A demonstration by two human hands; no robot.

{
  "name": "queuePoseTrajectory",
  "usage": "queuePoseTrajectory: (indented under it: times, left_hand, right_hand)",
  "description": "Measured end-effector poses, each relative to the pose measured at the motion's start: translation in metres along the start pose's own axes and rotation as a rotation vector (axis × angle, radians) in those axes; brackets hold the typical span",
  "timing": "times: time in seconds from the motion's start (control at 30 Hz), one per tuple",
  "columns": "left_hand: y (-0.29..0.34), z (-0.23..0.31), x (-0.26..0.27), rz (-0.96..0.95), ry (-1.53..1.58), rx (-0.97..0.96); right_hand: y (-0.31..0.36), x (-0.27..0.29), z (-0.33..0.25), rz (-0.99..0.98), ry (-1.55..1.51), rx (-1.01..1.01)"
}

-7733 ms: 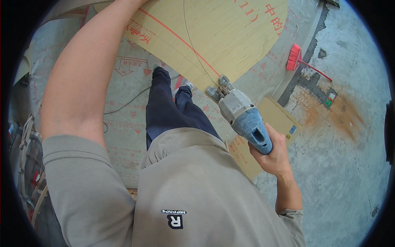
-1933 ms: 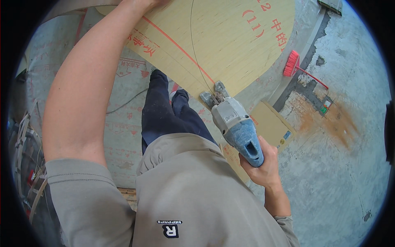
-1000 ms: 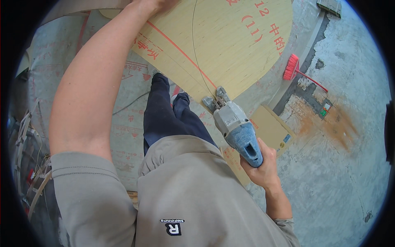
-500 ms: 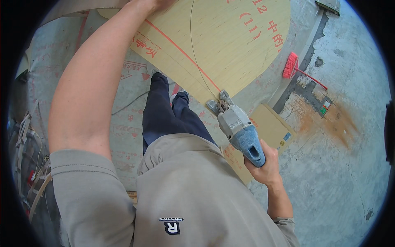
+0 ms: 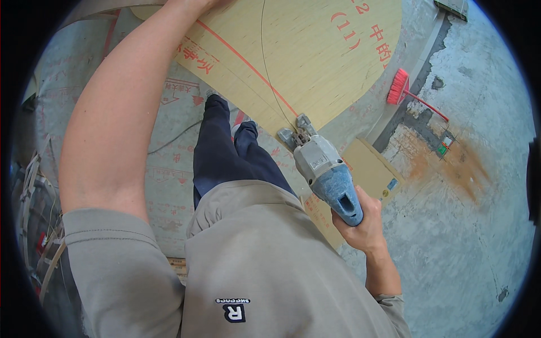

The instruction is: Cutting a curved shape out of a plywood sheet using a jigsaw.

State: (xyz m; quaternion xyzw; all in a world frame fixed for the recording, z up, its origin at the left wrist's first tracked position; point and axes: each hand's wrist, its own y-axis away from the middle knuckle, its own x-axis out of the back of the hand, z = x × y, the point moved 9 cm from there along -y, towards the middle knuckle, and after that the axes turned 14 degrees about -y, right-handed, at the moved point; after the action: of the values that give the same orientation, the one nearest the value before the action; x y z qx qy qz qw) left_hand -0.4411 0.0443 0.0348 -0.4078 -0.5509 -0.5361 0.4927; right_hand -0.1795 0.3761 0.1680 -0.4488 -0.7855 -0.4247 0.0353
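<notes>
A blue and grey jigsaw (image 5: 327, 174) is in my right hand (image 5: 366, 222), its fingers wrapped round the rear handle. The saw's metal shoe (image 5: 296, 130) rests at the near corner of a yellowish plywood sheet (image 5: 315, 62). A thin curved pencil line runs along the sheet to the shoe, crossing a straight red stripe. The blade itself cannot be made out. My left arm (image 5: 112, 124) reaches forward to the sheet's far left. Only the wrist end of my left hand (image 5: 209, 4) shows at the top edge; its fingers are out of frame.
Below the sheet lies a flat cardboard box (image 5: 369, 169) on the floor. A red broom (image 5: 398, 87) lies to the right on rough concrete (image 5: 468, 242). Printed protective film (image 5: 169, 191) covers the floor around my legs (image 5: 220, 152). A dark cord (image 5: 177, 137) runs behind them. Scrap strips (image 5: 51, 265) pile at the left.
The jigsaw has shifted slightly forward and left with my right hand, its shoe still at the plywood's corner. My left arm has moved a little left.
</notes>
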Motion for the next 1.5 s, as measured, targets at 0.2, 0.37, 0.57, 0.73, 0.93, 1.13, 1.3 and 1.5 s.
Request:
queuePoseTrajectory:
  times: [0.2, 0.37, 0.57, 0.73, 0.93, 1.13, 1.3, 1.5]
  left_hand:
    - [0.002, 0.002, 0.002, 0.000, 0.000, 0.001]
    - [0.003, 0.003, 0.003, 0.001, -0.009, -0.001]
    - [0.003, 0.003, 0.001, -0.008, -0.012, -0.007]
    - [0.003, 0.002, 0.002, 0.020, -0.009, -0.009]
    - [0.003, 0.004, 0.003, 0.024, -0.016, -0.005]
    - [0.001, 0.001, 0.001, 0.020, -0.013, -0.010]
    - [-0.002, 0.001, -0.002, 0.000, -0.022, -0.011]
    - [0.002, 0.003, 0.002, -0.009, -0.016, -0.002]
  right_hand:
    - [0.000, 0.000, -0.002, -0.001, -0.011, -0.009]
    - [0.000, 0.000, -0.003, -0.008, -0.010, 0.002]
    - [0.000, -0.001, -0.006, -0.004, -0.028, 0.007]
    - [-0.002, -0.001, -0.009, -0.012, -0.030, -0.006]
    - [-0.002, -0.002, -0.011, 0.001, -0.048, -0.005]
    - [-0.002, -0.002, -0.005, -0.002, -0.024, -0.039]
    - [-0.003, -0.001, -0.002, -0.001, -0.011, -0.043]
    - [-0.003, -0.002, -0.005, -0.008, -0.002, -0.030]
